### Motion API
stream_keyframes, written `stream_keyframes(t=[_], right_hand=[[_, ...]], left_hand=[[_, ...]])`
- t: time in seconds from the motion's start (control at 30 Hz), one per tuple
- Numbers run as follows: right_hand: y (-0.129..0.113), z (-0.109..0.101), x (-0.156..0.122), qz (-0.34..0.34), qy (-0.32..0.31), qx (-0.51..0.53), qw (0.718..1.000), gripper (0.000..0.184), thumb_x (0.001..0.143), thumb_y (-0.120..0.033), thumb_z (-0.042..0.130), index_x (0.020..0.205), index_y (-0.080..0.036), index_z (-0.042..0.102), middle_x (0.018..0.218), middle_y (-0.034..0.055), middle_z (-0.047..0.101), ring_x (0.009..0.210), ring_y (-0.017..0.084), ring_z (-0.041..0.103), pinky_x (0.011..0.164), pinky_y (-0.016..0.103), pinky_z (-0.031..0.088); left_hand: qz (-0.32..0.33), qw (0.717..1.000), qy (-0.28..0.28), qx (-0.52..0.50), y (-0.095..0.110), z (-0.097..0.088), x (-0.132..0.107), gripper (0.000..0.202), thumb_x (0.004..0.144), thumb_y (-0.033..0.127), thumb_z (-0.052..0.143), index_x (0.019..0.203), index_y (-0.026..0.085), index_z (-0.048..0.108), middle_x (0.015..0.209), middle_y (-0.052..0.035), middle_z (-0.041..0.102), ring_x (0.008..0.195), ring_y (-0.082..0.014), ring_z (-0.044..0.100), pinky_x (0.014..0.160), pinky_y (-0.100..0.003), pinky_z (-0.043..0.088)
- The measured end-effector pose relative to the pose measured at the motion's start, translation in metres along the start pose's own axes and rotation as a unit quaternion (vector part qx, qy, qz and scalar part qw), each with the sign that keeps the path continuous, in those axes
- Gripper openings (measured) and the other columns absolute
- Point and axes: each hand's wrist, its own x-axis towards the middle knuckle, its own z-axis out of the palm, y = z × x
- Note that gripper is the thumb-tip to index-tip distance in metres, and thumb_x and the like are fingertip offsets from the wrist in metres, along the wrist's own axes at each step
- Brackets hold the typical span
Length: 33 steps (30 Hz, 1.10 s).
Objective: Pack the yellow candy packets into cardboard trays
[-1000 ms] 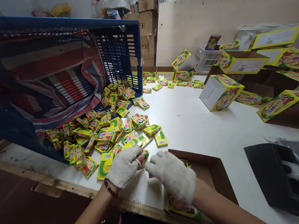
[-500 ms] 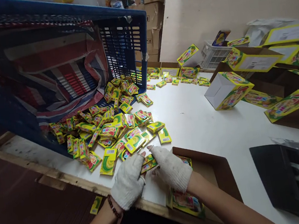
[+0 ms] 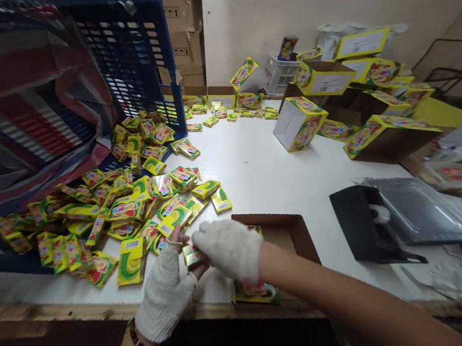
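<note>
A heap of small yellow-green packets (image 3: 134, 207) spills from a tipped blue crate (image 3: 128, 56) onto the white table (image 3: 265, 174). My left hand (image 3: 163, 290), in a white fingerless glove, is closed around a small stack of packets (image 3: 193, 254) at the near table edge. My right hand (image 3: 229, 249), also gloved, curls over the same stack from the right, fingers pinching it. Just right of my hands lies a shallow brown cardboard tray (image 3: 293, 233) with a few packets inside, partly hidden by my right wrist.
Several yellow printed cartons (image 3: 300, 122) stand and lie at the back right, with loose packets (image 3: 224, 115) near the wall. A black tape dispenser (image 3: 368, 229) and a plastic sheet sit to the right. A striped woven bag (image 3: 16, 109) lines the crate.
The view has swung right and down. Both hands drew back from the heap's edge toward the table's near edge, now holding a small stack of packets between them.
</note>
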Motion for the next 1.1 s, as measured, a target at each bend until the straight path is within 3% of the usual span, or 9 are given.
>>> stream_keyframes(t=[0.1, 0.2, 0.33, 0.47, 0.6, 0.73, 0.9, 1.03, 1.1], right_hand=[[0.035, -0.034, -0.05, 0.122, 0.025, 0.077, 0.989, 0.017, 0.086, -0.02, 0.056, 0.103, -0.016, 0.056, 0.104, 0.007, 0.061, 0.08, 0.017, 0.058, 0.067, 0.028, 0.042], [0.072, -0.05, -0.095, 0.208, -0.04, 0.125, 0.969, 0.021, 0.08, -0.019, 0.059, 0.101, -0.017, 0.058, 0.095, 0.0041, 0.062, 0.077, 0.015, 0.055, 0.067, 0.026, 0.039], [0.095, -0.03, -0.111, 0.19, -0.24, 0.105, 0.946, 0.025, 0.072, -0.015, 0.063, 0.096, -0.017, 0.063, 0.091, 0.0045, 0.065, 0.074, 0.016, 0.055, 0.06, 0.026, 0.034], [0.091, 0.002, -0.085, 0.14, -0.405, 0.079, 0.9, 0.024, 0.071, -0.017, 0.063, 0.094, -0.016, 0.068, 0.085, 0.0067, 0.067, 0.068, 0.019, 0.058, 0.057, 0.028, 0.036], [0.092, 0.022, -0.061, 0.076, -0.517, 0.054, 0.851, 0.019, 0.069, -0.016, 0.06, 0.086, -0.014, 0.069, 0.065, 0.0037, 0.06, 0.058, 0.021, 0.055, 0.054, 0.032, 0.038], [0.107, 0.034, -0.062, 0.02, -0.5, 0.114, 0.858, 0.015, 0.068, -0.018, 0.064, 0.083, -0.016, 0.065, 0.067, -0.0016, 0.054, 0.062, 0.017, 0.052, 0.056, 0.029, 0.038], [0.131, 0.044, -0.074, 0.076, -0.481, 0.238, 0.841, 0.016, 0.071, -0.025, 0.066, 0.083, -0.015, 0.061, 0.068, -0.0043, 0.052, 0.066, 0.014, 0.05, 0.06, 0.026, 0.037], [0.144, 0.041, -0.08, 0.13, -0.489, 0.36, 0.784, 0.027, 0.067, -0.033, 0.072, 0.083, -0.016, 0.058, 0.065, -0.0077, 0.05, 0.06, 0.01, 0.046, 0.058, 0.024, 0.036], [0.144, 0.04, -0.083, 0.125, -0.478, 0.379, 0.782, 0.025, 0.067, -0.031, 0.072, 0.08, -0.017, 0.056, 0.064, -0.0088, 0.049, 0.059, 0.009, 0.045, 0.057, 0.022, 0.035]], left_hand=[[0.045, 0.999, 0.025, -0.009, 0.034, -0.01, 0.015, 0.055, 0.084, 0.041, 0.065, 0.131, 0.018, 0.048, 0.117, -0.0111, 0.062, 0.109, -0.0256, 0.06, 0.093, -0.038, 0.051], [0.142, 0.98, -0.116, -0.075, 0.07, -0.005, 0.02, 0.018, 0.091, 0.033, 0.054, 0.1, 0.02, 0.062, 0.097, -0.0066, 0.064, 0.094, -0.0203, 0.062, 0.085, -0.034, 0.051], [0.241, 0.899, -0.364, -0.024, 0.104, 0.016, 0.012, 0.039, 0.084, 0.052, 0.06, 0.106, 0.02, 0.065, 0.107, -0.009, 0.066, 0.103, -0.0283, 0.059, 0.101, -0.051, 0.043], [0.209, 0.861, -0.452, 0.104, 0.117, 0.025, 0.004, 0.053, 0.08, 0.06, 0.061, 0.106, 0.014, 0.069, 0.111, -0.0146, 0.068, 0.108, -0.0338, 0.06, 0.11, -0.057, 0.033], [0.193, 0.851, -0.467, 0.147, 0.117, 0.026, -0.001, 0.058, 0.08, 0.059, 0.061, 0.108, 0.009, 0.07, 0.11, -0.0191, 0.068, 0.108, -0.0348, 0.061, 0.112, -0.056, 0.033], [0.204, 0.869, -0.424, 0.15, 0.109, 0.033, -0.012, 0.039, 0.079, 0.044, 0.068, 0.103, 0.013, 0.071, 0.107, -0.015, 0.069, 0.106, -0.0312, 0.062, 0.111, -0.053, 0.035], [0.256, 0.901, -0.327, 0.124, 0.097, 0.04, -0.021, 0.034, 0.082, 0.032, 0.066, 0.113, 0.019, 0.065, 0.114, -0.0092, 0.067, 0.103, -0.026, 0.061, 0.105, -0.049, 0.041], [0.265, 0.891, -0.338, 0.149, 0.099, 0.04, -0.017, 0.027, 0.078, 0.019, 0.064, 0.105, 0.019, 0.068, 0.103, -0.0073, 0.069, 0.09, -0.0248, 0.063, 0.098, -0.051, 0.045], [0.255, 0.887, -0.351, 0.159, 0.102, 0.039, -0.014, 0.029, 0.075, 0.014, 0.062, 0.103, 0.018, 0.069, 0.101, -0.0077, 0.069, 0.089, -0.0251, 0.064, 0.098, -0.051, 0.046]])
